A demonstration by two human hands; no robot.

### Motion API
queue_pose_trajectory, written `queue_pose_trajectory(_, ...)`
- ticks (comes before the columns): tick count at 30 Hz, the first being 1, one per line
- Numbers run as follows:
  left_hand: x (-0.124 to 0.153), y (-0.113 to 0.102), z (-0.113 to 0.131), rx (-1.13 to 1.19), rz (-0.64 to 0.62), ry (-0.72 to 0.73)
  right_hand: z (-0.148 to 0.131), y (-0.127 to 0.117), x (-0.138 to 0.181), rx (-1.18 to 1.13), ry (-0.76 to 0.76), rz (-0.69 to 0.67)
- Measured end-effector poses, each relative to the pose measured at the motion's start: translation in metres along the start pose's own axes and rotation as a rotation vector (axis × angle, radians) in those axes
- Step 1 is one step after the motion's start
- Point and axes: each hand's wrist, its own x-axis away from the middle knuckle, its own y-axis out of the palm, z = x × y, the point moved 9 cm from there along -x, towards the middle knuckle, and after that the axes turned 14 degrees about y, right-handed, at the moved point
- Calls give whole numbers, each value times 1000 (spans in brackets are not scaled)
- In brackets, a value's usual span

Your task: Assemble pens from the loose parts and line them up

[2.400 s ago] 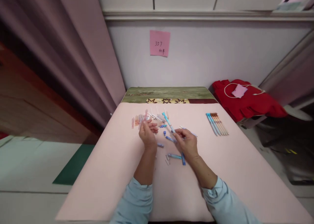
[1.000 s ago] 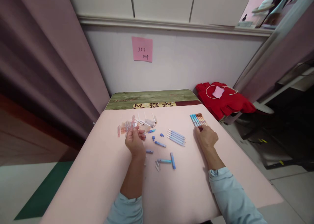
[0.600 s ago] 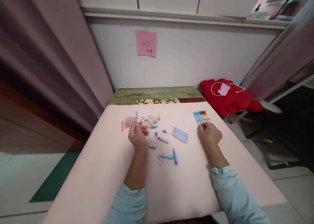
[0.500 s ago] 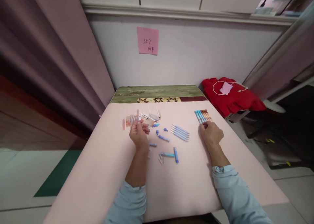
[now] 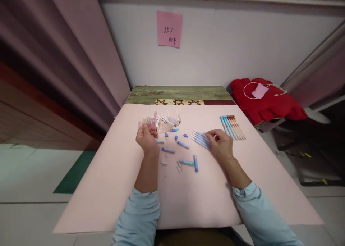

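My left hand (image 5: 147, 138) hovers with curled fingers by a cluster of clear and pinkish plastic pieces (image 5: 151, 122); what it holds, if anything, I cannot make out. The thumb and forefinger of my right hand (image 5: 222, 143) close on the right end of a row of pale blue sticks with white tips (image 5: 198, 139). To its right lie blue and brown pens (image 5: 232, 127), side by side. Blue pen barrels (image 5: 168, 150) and small blue caps (image 5: 176, 138) are scattered between my hands. A turquoise barrel (image 5: 187, 162) touches a darker blue barrel (image 5: 196, 163).
Thin white sticks (image 5: 169, 120) lie at the back of the pale pink table cover (image 5: 194, 199). Small clear bits (image 5: 179, 166) rest near the middle. A red cloth (image 5: 272, 104) with a white cable is beyond the right edge. A pink note (image 5: 169, 29) hangs on the wall.
My right hand has moved left from the blue and brown pens to the row of pale blue sticks. My left hand stays by the plastic pieces. The view has tilted down.
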Motion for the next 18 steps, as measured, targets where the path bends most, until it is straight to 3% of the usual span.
queue_pose_trajectory(5,-11,-13,8,12,63,28,-14,10,10,-62,-14,-132)
queue_pose_trajectory(11,-14,-17,10,-9,84,6,-23,37,31,-84,-104,-589)
queue_pose_trajectory(14,-16,-21,11,-3,104,-23,-25,36,33,-74,-110,-601)
queue_pose_trajectory(18,-22,-31,14,2,149,-32,-19,27,23,-77,-74,-517)
